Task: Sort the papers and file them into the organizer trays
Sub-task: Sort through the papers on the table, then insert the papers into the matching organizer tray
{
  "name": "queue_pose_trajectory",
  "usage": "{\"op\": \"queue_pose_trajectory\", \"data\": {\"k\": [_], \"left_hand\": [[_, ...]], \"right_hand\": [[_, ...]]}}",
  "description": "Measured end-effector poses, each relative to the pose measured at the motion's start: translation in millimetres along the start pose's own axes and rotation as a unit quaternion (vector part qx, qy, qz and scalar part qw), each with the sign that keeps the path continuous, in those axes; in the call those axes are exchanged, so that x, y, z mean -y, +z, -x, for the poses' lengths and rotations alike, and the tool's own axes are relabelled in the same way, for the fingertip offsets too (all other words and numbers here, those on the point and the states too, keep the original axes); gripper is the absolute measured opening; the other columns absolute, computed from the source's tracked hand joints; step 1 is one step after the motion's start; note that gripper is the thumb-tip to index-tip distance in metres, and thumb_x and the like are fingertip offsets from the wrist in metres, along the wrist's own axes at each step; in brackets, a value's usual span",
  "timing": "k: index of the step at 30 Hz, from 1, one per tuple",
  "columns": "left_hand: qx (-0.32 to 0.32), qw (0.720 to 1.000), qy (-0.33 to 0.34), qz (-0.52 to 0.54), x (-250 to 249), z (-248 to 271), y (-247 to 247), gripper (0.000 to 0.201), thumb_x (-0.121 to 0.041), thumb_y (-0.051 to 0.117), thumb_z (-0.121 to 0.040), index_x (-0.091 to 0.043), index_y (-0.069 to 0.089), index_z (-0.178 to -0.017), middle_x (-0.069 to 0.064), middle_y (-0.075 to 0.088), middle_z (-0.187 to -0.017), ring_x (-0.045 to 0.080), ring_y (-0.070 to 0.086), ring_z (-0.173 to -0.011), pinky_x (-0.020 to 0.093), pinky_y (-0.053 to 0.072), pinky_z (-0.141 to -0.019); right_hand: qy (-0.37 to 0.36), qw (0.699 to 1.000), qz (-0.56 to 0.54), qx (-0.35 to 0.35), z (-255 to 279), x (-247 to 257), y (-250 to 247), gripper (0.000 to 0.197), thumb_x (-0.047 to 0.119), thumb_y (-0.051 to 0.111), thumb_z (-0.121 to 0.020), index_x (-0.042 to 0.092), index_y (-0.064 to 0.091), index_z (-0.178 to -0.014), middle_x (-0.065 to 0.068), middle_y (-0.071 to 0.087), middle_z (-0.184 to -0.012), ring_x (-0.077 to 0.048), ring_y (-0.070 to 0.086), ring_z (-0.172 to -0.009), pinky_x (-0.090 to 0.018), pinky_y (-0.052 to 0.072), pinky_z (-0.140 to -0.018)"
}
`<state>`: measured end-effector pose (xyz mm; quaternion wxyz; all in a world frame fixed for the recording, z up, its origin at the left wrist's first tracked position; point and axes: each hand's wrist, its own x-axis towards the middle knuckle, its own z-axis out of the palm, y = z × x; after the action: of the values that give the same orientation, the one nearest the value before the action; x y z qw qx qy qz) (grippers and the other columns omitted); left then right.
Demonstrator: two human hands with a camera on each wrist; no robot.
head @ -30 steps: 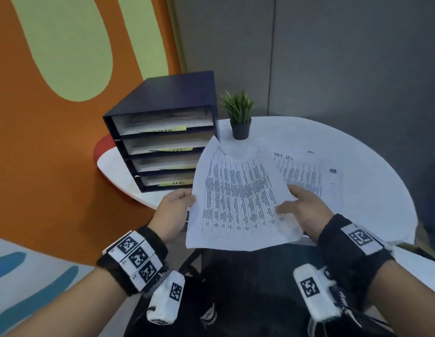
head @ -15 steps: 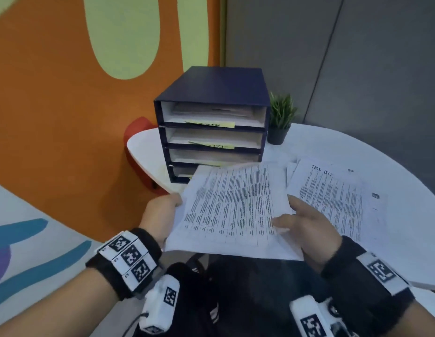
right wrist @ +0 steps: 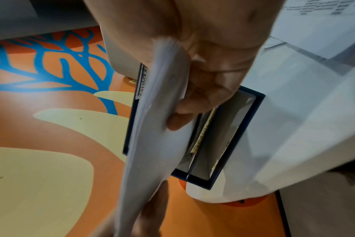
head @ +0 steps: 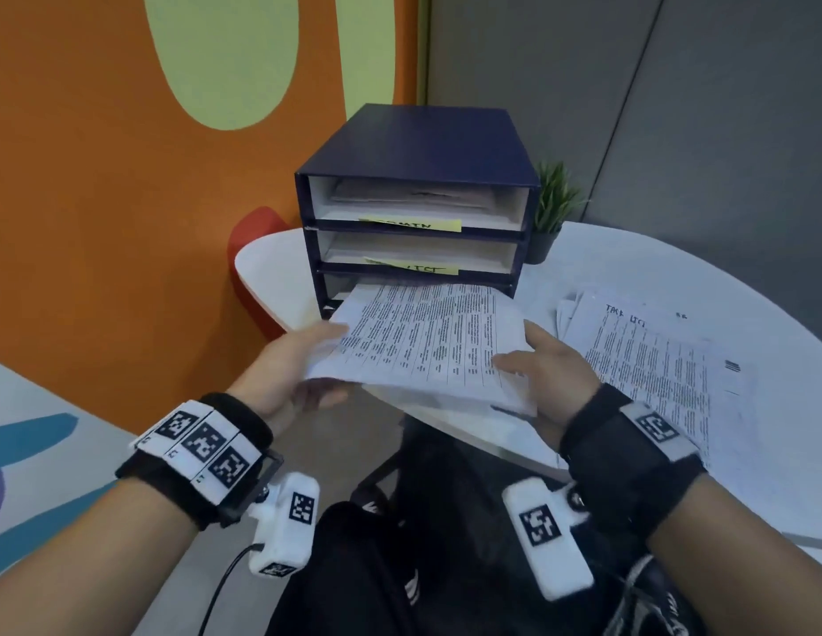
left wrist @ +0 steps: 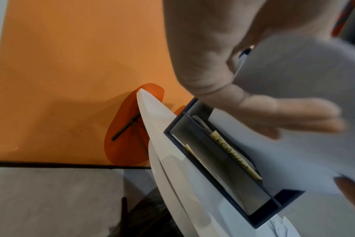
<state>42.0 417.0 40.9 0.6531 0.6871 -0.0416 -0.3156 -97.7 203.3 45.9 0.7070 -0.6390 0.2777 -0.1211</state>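
A dark blue organizer with several stacked trays stands on the white round table; yellow labels mark its tray fronts. Both hands hold a thin stack of printed papers flat, its far edge at the mouth of the third tray from the top. My left hand pinches the stack's left edge, thumb on top. My right hand pinches the right edge. In the right wrist view the stack shows edge-on before the organizer. The left wrist view shows the sheets' underside and the left hand's fingers beneath.
A second pile of printed sheets lies on the table to the right. A small potted plant stands behind the organizer's right side. An orange wall rises on the left. My dark-clothed legs are below the table edge.
The held stack moved forward and down from in front of my chest to the organizer, and its far edge now meets the third tray's opening. My view came closer to the organizer.
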Motion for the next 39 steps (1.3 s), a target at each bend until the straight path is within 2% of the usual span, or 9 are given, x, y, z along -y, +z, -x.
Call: {"op": "queue_pose_trajectory", "data": {"k": [5, 8, 11, 14, 18, 22, 28, 33, 39], "left_hand": [[0.018, 0.998, 0.02, -0.062, 0, -19, 4, 0.017, -0.01, 0.065, -0.09, -0.009, 0.067, -0.108, 0.002, 0.075, -0.081, 0.008, 0.063, -0.054, 0.016, 0.052, -0.046], [-0.001, 0.998, 0.028, -0.057, -6, -37, 7, 0.018, -0.007, 0.065, -0.091, -0.008, 0.065, -0.109, 0.008, 0.074, -0.094, 0.008, 0.065, -0.056, 0.017, 0.052, -0.048], [-0.045, 0.998, 0.034, -0.005, -10, -55, 14, 0.028, -0.007, 0.069, -0.088, -0.003, 0.062, -0.114, 0.015, 0.073, -0.104, 0.01, 0.07, -0.065, 0.016, 0.054, -0.052], [-0.117, 0.973, 0.066, 0.188, -18, -70, 14, 0.059, -0.004, 0.075, -0.081, 0.003, 0.046, -0.132, 0.017, 0.069, -0.11, 0.018, 0.074, -0.089, 0.021, 0.059, -0.072], [-0.123, 0.963, 0.085, 0.224, -12, -74, 21, 0.072, 0.001, 0.069, -0.085, 0.003, 0.032, -0.146, 0.017, 0.062, -0.123, 0.022, 0.067, -0.109, 0.028, 0.055, -0.093], [-0.117, 0.971, 0.098, 0.181, -1, -62, 50, 0.04, 0.001, 0.059, -0.092, -0.003, 0.05, -0.13, 0.015, 0.066, -0.115, 0.026, 0.07, -0.102, 0.036, 0.054, -0.095], [0.015, 0.996, 0.069, -0.061, 12, -38, 139, 0.011, -0.003, 0.062, -0.089, -0.01, 0.063, -0.097, 0.011, 0.073, -0.091, 0.019, 0.068, -0.066, 0.027, 0.056, -0.06], [0.082, 0.967, 0.082, -0.229, 43, -42, 214, 0.017, -0.012, 0.062, -0.087, -0.015, 0.062, -0.103, 0.006, 0.067, -0.106, 0.018, 0.065, -0.086, 0.031, 0.055, -0.077], [0.048, 0.937, 0.035, -0.344, 69, -48, 272, 0.067, -0.025, 0.064, -0.085, -0.012, 0.03, -0.141, 0.008, 0.055, -0.12, 0.029, 0.056, -0.113, 0.033, 0.048, -0.088]], "right_hand": [[0.105, 0.992, -0.061, -0.042, -21, 3, 9, 0.024, 0.018, 0.06, -0.091, 0.013, 0.058, -0.115, 0.0, 0.062, -0.099, -0.022, 0.062, -0.075, -0.028, 0.049, -0.051], [0.14, 0.989, -0.049, -0.029, -24, -7, 11, 0.014, 0.017, 0.061, -0.09, 0.009, 0.056, -0.101, -0.003, 0.072, -0.074, -0.013, 0.042, -0.041, -0.019, 0.033, -0.039], [0.126, 0.986, -0.089, -0.057, -46, -8, 18, 0.027, 0.011, 0.06, -0.092, 0.004, 0.047, -0.115, -0.006, 0.069, -0.073, -0.008, 0.045, -0.039, -0.017, 0.036, -0.035], [0.077, 0.96, -0.258, -0.076, -71, -3, 32, 0.06, 0.005, 0.065, -0.089, -0.001, 0.033, -0.14, -0.014, 0.069, -0.107, -0.013, 0.072, -0.075, -0.019, 0.058, -0.063], [0.036, 0.938, -0.339, -0.056, -85, -8, 41, 0.056, -0.008, 0.055, -0.091, -0.002, 0.031, -0.141, -0.014, 0.055, -0.127, -0.019, 0.065, -0.092, -0.03, 0.049, -0.096], [0.03, 0.965, -0.255, -0.049, -71, -14, 26, 0.045, -0.007, 0.062, -0.087, 0.001, 0.049, -0.129, -0.014, 0.063, -0.122, -0.022, 0.067, -0.103, -0.027, 0.057, -0.084], [0.016, 0.994, 0.01, -0.108, -26, -13, -47, 0.017, 0.008, 0.068, -0.086, 0.009, 0.066, -0.103, -0.01, 0.072, -0.101, -0.02, 0.071, -0.09, -0.034, 0.06, -0.072], [0.019, 0.907, 0.386, -0.168, 11, -40, -142, 0.018, 0.019, 0.062, -0.084, 0.029, 0.064, -0.098, 0.007, 0.069, -0.108, -0.013, 0.064, -0.093, -0.029, 0.05, -0.087], [0.142, 0.843, 0.474, -0.212, 51, -58, -223, 0.046, 0.028, 0.06, -0.086, 0.024, 0.05, -0.131, -0.007, 0.053, -0.133, -0.024, 0.06, -0.104, -0.027, 0.046, -0.082]]}}
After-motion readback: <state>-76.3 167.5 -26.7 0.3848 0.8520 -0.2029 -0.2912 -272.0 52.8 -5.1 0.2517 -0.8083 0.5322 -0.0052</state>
